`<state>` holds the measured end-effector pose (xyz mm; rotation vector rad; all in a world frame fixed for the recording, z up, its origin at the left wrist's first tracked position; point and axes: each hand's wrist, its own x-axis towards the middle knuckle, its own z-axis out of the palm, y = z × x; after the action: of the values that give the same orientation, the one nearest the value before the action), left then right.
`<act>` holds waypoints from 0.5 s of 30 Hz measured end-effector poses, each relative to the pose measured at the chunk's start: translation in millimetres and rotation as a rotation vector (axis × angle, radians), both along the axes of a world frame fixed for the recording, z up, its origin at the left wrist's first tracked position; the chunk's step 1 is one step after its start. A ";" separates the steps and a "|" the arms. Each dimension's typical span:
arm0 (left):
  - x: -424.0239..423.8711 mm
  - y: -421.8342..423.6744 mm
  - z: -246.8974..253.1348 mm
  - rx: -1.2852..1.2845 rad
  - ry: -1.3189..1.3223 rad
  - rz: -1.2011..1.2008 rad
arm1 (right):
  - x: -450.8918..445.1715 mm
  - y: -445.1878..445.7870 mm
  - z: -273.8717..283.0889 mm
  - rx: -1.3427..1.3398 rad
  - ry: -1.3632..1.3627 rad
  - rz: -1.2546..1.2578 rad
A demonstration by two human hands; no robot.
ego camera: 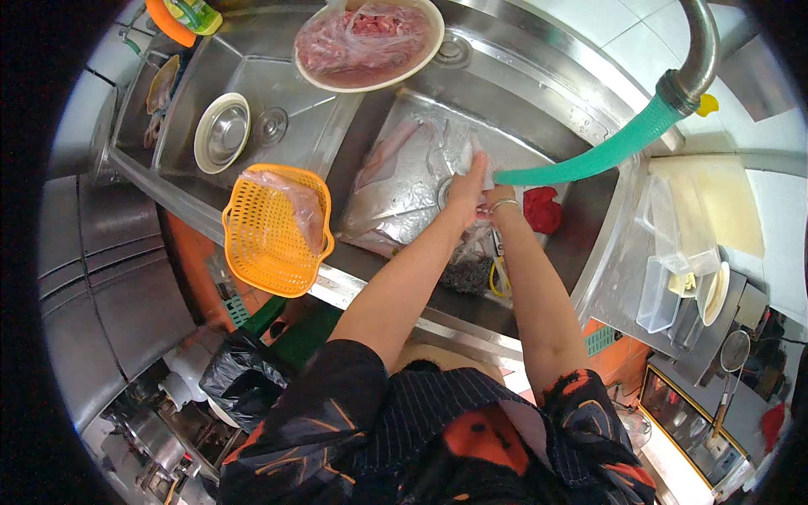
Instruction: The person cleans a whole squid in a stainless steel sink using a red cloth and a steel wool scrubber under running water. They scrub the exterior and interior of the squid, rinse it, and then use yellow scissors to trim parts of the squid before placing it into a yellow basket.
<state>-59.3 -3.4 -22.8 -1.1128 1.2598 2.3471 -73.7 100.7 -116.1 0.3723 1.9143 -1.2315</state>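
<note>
Both my hands are low in the right-hand stainless steel sink basin (555, 132), close together. My left hand (468, 192) and my right hand (497, 197), which has a bracelet at its wrist, are at a pale, wet item (470, 154) beside the mouth of a green hose (581, 165). What it is I cannot tell. Long pieces of pale meat or fish (391, 151) lie in the basin to the left. Below my hands are scissors (497, 243), a dark scouring pad (466, 276) and a yellow-handled tool (495, 281). A red cloth (541, 209) lies right of my right wrist.
A large bowl of bagged raw meat (369, 44) stands above the basins. A yellow plastic basket (271, 240) holding a plastic bag rests at the sink's front edge. A smaller bowl (222, 134) sits in the left basin. Clear plastic containers (685, 227) stand at the right.
</note>
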 end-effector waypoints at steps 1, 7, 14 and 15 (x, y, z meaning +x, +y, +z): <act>-0.3 -2.4 -0.9 0.099 0.005 0.011 | -3.3 -2.5 13.0 0.028 -0.080 -0.023; -12.5 -43.6 9.6 0.518 0.059 0.167 | 19.7 -23.6 107.6 -0.540 -0.023 -0.507; -24.6 -49.9 12.1 0.553 0.245 0.278 | 42.0 -10.8 78.3 -0.761 -0.060 -0.706; -21.7 -51.4 1.8 0.534 0.280 0.219 | 40.4 -15.4 81.8 -0.735 -0.015 -0.698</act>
<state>-81.0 -54.7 -21.0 -0.7958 0.5259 2.8362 -33.4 85.2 -34.3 0.6633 1.1973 -2.2564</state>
